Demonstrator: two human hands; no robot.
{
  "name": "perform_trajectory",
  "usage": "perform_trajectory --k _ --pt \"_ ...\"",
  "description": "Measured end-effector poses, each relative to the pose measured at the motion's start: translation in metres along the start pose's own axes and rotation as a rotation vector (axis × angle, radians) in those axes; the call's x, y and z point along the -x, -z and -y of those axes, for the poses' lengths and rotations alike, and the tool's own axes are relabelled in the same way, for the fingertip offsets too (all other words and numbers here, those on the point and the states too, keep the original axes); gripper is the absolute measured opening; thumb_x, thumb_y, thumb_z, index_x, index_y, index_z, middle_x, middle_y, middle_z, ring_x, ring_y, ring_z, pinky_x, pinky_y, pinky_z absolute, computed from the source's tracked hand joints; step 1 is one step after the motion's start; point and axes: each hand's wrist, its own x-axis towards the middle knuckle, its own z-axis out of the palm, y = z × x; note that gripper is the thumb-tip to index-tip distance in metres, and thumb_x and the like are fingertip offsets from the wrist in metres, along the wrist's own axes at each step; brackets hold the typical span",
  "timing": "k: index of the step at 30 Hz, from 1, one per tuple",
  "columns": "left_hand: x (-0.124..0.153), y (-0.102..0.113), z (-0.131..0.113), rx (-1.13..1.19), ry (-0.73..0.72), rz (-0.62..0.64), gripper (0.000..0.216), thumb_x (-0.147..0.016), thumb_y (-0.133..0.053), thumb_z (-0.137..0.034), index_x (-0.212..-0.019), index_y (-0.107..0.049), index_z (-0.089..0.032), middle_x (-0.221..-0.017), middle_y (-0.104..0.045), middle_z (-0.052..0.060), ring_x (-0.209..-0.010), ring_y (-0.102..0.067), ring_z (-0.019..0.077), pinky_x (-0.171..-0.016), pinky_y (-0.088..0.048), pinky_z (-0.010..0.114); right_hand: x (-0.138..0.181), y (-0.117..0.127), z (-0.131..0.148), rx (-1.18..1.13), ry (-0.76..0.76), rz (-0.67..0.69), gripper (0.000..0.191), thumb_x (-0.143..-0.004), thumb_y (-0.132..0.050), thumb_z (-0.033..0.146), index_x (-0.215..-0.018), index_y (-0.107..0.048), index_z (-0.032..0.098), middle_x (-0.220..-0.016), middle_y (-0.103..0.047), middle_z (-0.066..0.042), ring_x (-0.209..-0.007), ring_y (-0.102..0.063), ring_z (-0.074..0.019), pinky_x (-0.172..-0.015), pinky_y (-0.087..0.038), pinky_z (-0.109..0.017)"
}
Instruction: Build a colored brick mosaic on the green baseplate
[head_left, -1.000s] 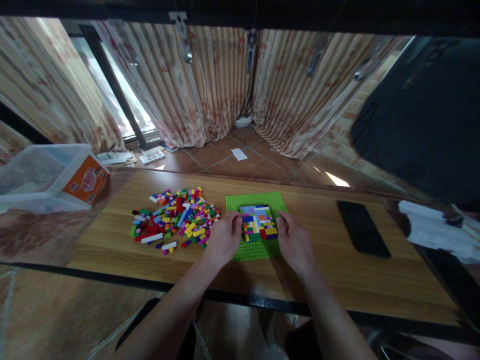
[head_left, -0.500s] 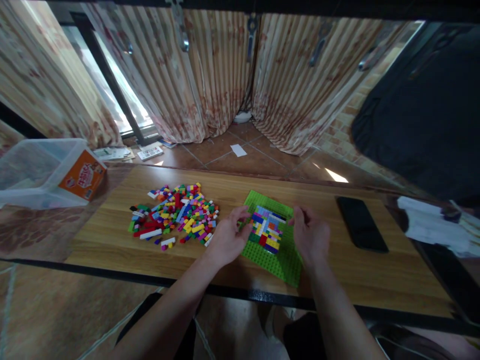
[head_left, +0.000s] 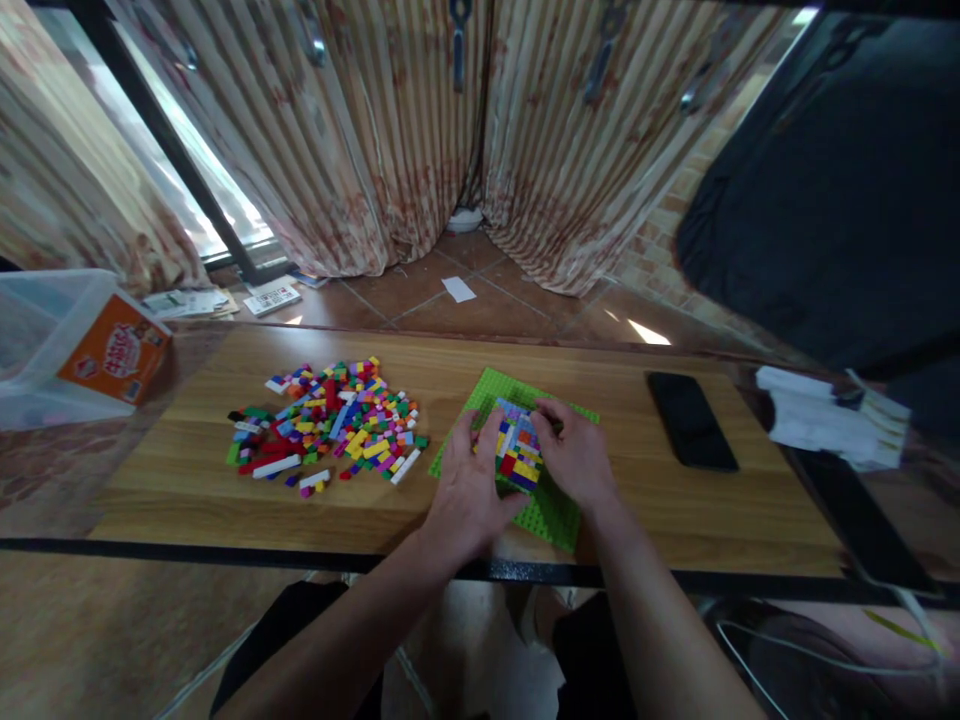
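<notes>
Head view, with twelve o'clock toward the curtains [head_left: 577,170]: looking down on a low block of coloured bricks [head_left: 517,464], set on a green studded baseplate [head_left: 553,518] lying askew on the wooden table [head_left: 645,515]. Around the block's seven-to-nine o'clock side, left hand [head_left: 466,500] spread, fingers parted over the bricks and thumb stretched out by the near edge. At two o'clock on the block, right hand [head_left: 577,458] curled, thumb and forefinger close together at the edge; cannot tell about any brick pinched between them. Near the baseplate at nine o'clock, a heap of loose bricks [head_left: 334,425]; well apart at three o'clock, a black phone [head_left: 691,420]; far off between nine and ten, a clear plastic box [head_left: 45,400]. Judging by the pose, busy with the block itself rather than the heap: probably steadying with the left, working the edge with the right. Too covered to tell pressing down from prising up. Either way, seems to call for a firm left brace and fine fingertip control.
</notes>
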Motion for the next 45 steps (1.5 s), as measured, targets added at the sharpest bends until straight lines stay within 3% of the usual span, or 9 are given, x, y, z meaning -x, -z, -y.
perform_trajectory --k 4,8,14,17,20,29,37,41,45 --pt "-0.008 0.006 0.012 -0.033 -0.053 -0.046 0.093 -0.067 -0.077 -0.019 -0.148 -0.029 -0.023 -0.152 -0.026 0.017 -0.135 -0.042 0.0372 -0.109 -0.042 0.056 0.0 0.007 -0.003 0.127 -0.096 -0.051 0.031 -0.091 -0.049 0.034 -0.102 -0.073 0.017 -0.092 -0.076 -0.009 -0.084 -0.069 -0.0223 -0.077 -0.048 -0.031" --pt "-0.016 0.021 0.025 -0.093 -0.06 -0.18 0.071 -0.074 -0.066 -0.009 -0.14 -0.04 -0.017 -0.14 -0.046 0.017 -0.133 -0.045 0.0332 -0.111 -0.041 0.053 0.001 0.015 -0.01 0.217 -0.152 -0.075 0.036 -0.094 -0.046 0.039 -0.092 -0.075 0.018 -0.079 -0.075 -0.008 -0.072 -0.067 -0.0218 -0.066 -0.042 -0.029" --pt "-0.017 0.025 0.022 0.163 0.048 -0.091 0.046 -0.088 -0.053 -0.016 -0.133 -0.048 -0.015 -0.115 -0.067 0.013 -0.098 -0.068 0.0231 -0.088 -0.057 0.041 -0.001 0.012 -0.01 0.178 -0.182 -0.032 0.038 -0.095 -0.045 0.041 -0.099 -0.074 0.017 -0.084 -0.076 -0.008 -0.076 -0.068 -0.021 -0.068 -0.043 -0.028" --pt "-0.017 0.023 0.016 0.232 0.076 -0.097 0.044 -0.088 -0.055 -0.02 -0.132 -0.05 -0.016 -0.117 -0.068 0.013 -0.097 -0.069 0.0225 -0.084 -0.058 0.038 0.0 0.003 -0.004 0.187 -0.147 0.054 0.037 -0.095 -0.046 0.038 -0.103 -0.073 0.015 -0.087 -0.076 -0.009 -0.079 -0.069 -0.0214 -0.071 -0.045 -0.029" --pt "-0.018 0.022 0.016 0.239 0.073 -0.145 0.046 -0.085 -0.058 -0.02 -0.13 -0.051 -0.014 -0.122 -0.066 0.015 -0.109 -0.066 0.0257 -0.091 -0.056 0.04 0.003 -0.004 0.004 0.155 -0.111 0.098 0.036 -0.095 -0.046 0.035 -0.109 -0.071 0.013 -0.088 -0.076 -0.01 -0.078 -0.069 -0.0212 -0.071 -0.046 -0.029" --pt "-0.012 0.014 0.028 0.267 0.078 -0.158 0.054 -0.082 -0.053 -0.008 -0.135 -0.047 -0.012 -0.131 -0.061 0.017 -0.12 -0.06 0.0265 -0.106 -0.048 0.047 0.004 -0.005 0.005 0.105 -0.096 0.095 0.035 -0.096 -0.045 0.032 -0.115 -0.068 0.014 -0.092 -0.076 -0.01 -0.082 -0.07 -0.0215 -0.075 -0.048 -0.03" --pt "-0.019 0.015 0.028 0.455 0.161 -0.226 0.033 -0.086 -0.058 -0.013 -0.118 -0.061 -0.016 -0.115 -0.071 0.01 -0.106 -0.068 0.0201 -0.096 -0.056 0.038 0.006 -0.011 0.014 0.306 -0.115 0.133 0.04 -0.099 -0.041 0.042 -0.121 -0.064 0.016 -0.094 -0.075 -0.011 -0.085 -0.07 -0.0249 -0.075 -0.047 -0.033" --pt "-0.019 0.009 0.028 0.469 0.208 -0.277 0.03 -0.082 -0.063 -0.011 -0.112 -0.065 -0.016 -0.106 -0.073 0.008 -0.098 -0.07 0.0198 -0.091 -0.058 0.036 0.009 -0.017 0.021 0.419 -0.142 0.142 0.043 -0.101 -0.035 0.041 -0.124 -0.061 0.016 -0.108 -0.072 -0.014 -0.093 -0.07 -0.0264 -0.077 -0.048 -0.035" --pt "-0.016 0.003 0.029 0.414 0.197 -0.297 0.032 -0.083 -0.063 -0.012 -0.114 -0.066 -0.017 -0.111 -0.072 0.008 -0.099 -0.069 0.0195 -0.094 -0.056 0.037 0.012 -0.02 0.023 0.477 -0.174 0.157 0.048 -0.102 -0.028 0.041 -0.13 -0.057 0.015 -0.119 -0.068 -0.017 -0.096 -0.07 -0.0286 -0.079 -0.05 -0.038"
